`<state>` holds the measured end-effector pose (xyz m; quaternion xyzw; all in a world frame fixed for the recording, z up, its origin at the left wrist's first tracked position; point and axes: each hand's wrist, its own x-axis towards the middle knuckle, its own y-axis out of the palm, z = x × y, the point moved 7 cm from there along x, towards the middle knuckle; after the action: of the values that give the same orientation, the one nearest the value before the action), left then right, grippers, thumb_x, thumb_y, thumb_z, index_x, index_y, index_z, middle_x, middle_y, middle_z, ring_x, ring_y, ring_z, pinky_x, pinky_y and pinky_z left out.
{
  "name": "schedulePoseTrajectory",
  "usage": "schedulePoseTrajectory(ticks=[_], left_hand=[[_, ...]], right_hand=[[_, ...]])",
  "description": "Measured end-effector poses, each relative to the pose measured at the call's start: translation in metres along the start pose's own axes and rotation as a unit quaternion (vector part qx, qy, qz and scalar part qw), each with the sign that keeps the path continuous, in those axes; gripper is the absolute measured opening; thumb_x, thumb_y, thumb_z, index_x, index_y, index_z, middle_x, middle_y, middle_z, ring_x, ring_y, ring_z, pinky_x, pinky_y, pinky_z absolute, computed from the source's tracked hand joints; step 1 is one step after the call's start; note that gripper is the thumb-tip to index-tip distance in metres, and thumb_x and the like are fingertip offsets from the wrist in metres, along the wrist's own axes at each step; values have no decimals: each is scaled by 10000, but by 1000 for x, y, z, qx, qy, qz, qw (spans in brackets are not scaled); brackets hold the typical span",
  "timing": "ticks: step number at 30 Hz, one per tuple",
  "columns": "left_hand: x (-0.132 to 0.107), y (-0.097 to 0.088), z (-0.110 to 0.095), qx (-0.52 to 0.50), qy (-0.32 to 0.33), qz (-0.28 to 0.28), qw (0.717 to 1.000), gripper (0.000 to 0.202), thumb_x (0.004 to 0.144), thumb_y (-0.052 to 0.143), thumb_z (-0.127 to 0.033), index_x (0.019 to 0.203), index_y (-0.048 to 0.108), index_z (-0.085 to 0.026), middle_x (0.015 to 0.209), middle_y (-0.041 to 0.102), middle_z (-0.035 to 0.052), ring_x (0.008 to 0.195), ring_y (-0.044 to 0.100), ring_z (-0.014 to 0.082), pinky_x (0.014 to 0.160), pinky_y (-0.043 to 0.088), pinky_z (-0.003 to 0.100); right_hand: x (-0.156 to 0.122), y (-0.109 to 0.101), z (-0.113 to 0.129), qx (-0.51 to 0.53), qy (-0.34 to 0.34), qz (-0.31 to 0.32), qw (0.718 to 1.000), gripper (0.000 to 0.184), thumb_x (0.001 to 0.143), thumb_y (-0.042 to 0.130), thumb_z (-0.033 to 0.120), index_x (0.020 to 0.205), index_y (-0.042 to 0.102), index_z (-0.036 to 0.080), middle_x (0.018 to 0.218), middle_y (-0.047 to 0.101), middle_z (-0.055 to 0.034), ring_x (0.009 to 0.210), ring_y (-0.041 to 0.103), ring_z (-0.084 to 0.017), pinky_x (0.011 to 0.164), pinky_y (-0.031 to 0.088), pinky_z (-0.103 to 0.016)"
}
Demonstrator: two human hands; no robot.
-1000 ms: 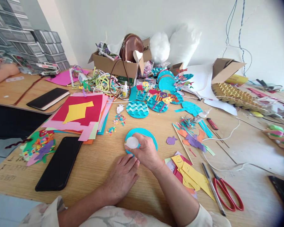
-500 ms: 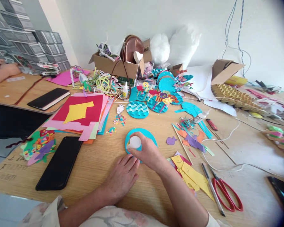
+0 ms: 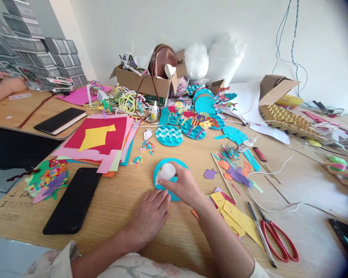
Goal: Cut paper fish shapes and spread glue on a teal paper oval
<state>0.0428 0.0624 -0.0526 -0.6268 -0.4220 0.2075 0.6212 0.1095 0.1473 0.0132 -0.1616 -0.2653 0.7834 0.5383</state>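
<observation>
A blue paper disc [image 3: 157, 173] lies flat on the wooden table in front of me. Over it, my right hand [image 3: 187, 185] is closed around a white glue bottle [image 3: 166, 172], tilted with its round base toward me; its tip is hidden. My left hand [image 3: 149, 212] rests palm down, fingers stretched out, with the fingertips at the disc's near edge. Just beyond are small piles of coloured paper bits [image 3: 147, 146] and a blue disc with pale wavy strips [image 3: 168, 135].
Stacked coloured paper [image 3: 104, 135] and a black phone [image 3: 72, 200] lie to the left. On the right are yellow paper pieces [image 3: 234, 214], red-handled scissors [image 3: 278, 239], a pen [image 3: 261, 234] and another glue bottle [image 3: 246, 144]. A cardboard box [image 3: 145, 81] stands behind.
My right hand has shifted slightly right and tipped the glue bottle, so more of its side shows. My left hand stays at the disc's near edge.
</observation>
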Motion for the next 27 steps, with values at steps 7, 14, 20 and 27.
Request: schedulePoseTrajectory(ticks=[7, 14, 20, 27], left_hand=[[23, -5, 7, 5, -14, 8, 1000, 157, 837, 469, -43, 888, 579, -143, 903, 665, 64, 853, 624, 197, 733, 520, 314], [33, -9, 13, 17, -5, 9, 1000, 134, 842, 490, -60, 786, 577, -143, 769, 645, 50, 732, 615, 200, 652, 523, 327], [35, -8, 11, 25, 2, 11, 1000, 145, 868, 461, -83, 810, 573, -155, 780, 622, 36, 744, 595, 191, 660, 511, 316], [23, 3, -1, 33, 11, 3, 999, 147, 869, 447, -83, 933, 569, -131, 887, 620, 67, 844, 587, 215, 731, 501, 350]], right_hand=[[1, -13, -7, 9, 29, -53, 998, 174, 686, 653, 264, 800, 547, 186, 713, 609, 8, 648, 545, -143, 573, 403, -231], [-1, -24, -11, 42, 24, -80, 996, 191, 694, 647, 295, 814, 543, 189, 724, 621, -3, 684, 564, -164, 608, 430, -257], [-4, -29, -10, 48, 23, -84, 995, 198, 695, 650, 297, 813, 541, 182, 715, 614, -3, 670, 561, -163, 592, 423, -257], [-6, -20, -4, 31, 15, -50, 998, 172, 700, 656, 289, 797, 555, 188, 716, 616, 9, 660, 547, -148, 585, 401, -231]])
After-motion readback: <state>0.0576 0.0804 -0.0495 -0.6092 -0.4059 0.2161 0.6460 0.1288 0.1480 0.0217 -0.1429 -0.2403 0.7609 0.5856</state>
